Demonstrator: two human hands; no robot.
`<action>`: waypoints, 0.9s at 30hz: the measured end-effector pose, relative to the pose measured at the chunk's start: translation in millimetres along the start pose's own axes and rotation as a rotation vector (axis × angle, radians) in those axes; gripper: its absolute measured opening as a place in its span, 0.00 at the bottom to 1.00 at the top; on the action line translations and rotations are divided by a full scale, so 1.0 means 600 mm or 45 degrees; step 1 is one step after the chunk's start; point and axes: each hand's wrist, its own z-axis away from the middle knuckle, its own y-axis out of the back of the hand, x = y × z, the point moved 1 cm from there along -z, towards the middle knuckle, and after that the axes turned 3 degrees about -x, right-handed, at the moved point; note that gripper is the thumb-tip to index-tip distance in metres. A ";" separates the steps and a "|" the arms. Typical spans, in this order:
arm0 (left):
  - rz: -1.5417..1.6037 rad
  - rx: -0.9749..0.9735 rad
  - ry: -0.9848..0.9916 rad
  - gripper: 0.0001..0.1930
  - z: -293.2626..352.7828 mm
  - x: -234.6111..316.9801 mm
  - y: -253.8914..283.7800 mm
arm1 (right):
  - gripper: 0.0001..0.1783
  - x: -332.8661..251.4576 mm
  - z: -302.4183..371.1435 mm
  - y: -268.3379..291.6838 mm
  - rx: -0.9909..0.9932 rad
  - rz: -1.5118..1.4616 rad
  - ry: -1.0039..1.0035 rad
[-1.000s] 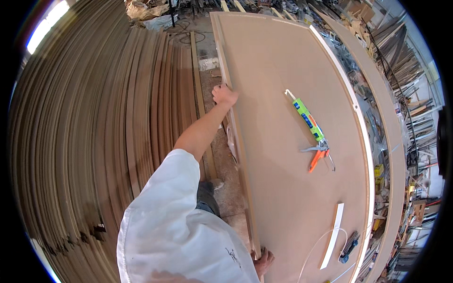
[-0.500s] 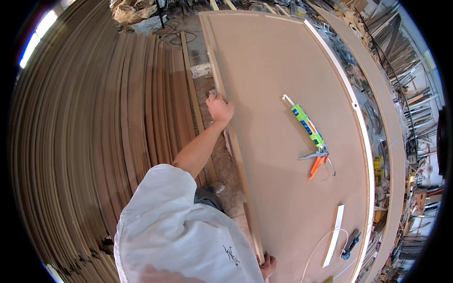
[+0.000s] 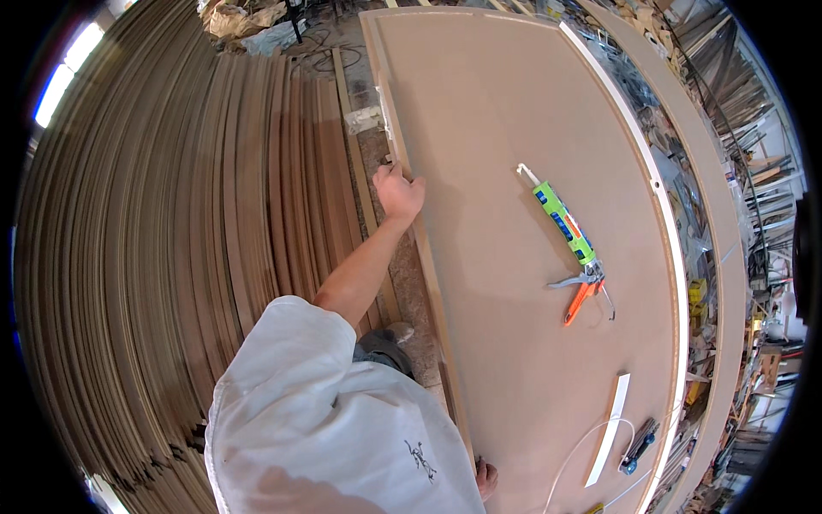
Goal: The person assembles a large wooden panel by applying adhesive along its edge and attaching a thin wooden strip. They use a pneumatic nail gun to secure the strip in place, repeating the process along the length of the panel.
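Observation:
A large brown panel (image 3: pixel 522 111) lies in front of me, with a narrow wooden strip (image 3: pixel 434 295) along its left edge. My left hand (image 3: pixel 399 192) is closed round this strip, fingers over its outer side. Lower down, my right hand (image 3: pixel 486 480) is curled at the same edge, partly covered by my white shirt. On the strip's outer face beyond my left hand shows a white smear (image 3: pixel 384 113). A caulking gun (image 3: pixel 588 287) with orange handle and green cartridge (image 3: pixel 563 224) lies on the panel, white paste at its nozzle.
Long brown boards (image 3: pixel 163 214) are stacked at the left. A white strip (image 3: pixel 609 428) and a dark blue tool with a hose (image 3: pixel 638 447) lie on the panel. A white edging (image 3: pixel 664 214) runs down its right side. Cluttered shelves (image 3: pixel 762 206) stand beyond.
The view has shifted slightly. More of the white smear on the strip shows beyond my left hand, which still grips the edge. My shirt covers more of my right hand.

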 end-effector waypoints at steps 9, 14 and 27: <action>-0.065 -0.082 0.014 0.25 0.001 0.005 -0.016 | 0.36 -0.021 0.004 0.006 0.031 0.031 0.025; -0.231 -0.031 -0.025 0.21 -0.001 -0.024 -0.020 | 0.42 -0.051 -0.017 0.044 -0.146 -0.118 -0.110; -0.306 -0.275 0.049 0.24 -0.029 -0.018 -0.012 | 0.41 -0.067 -0.027 0.052 -0.117 -0.125 -0.083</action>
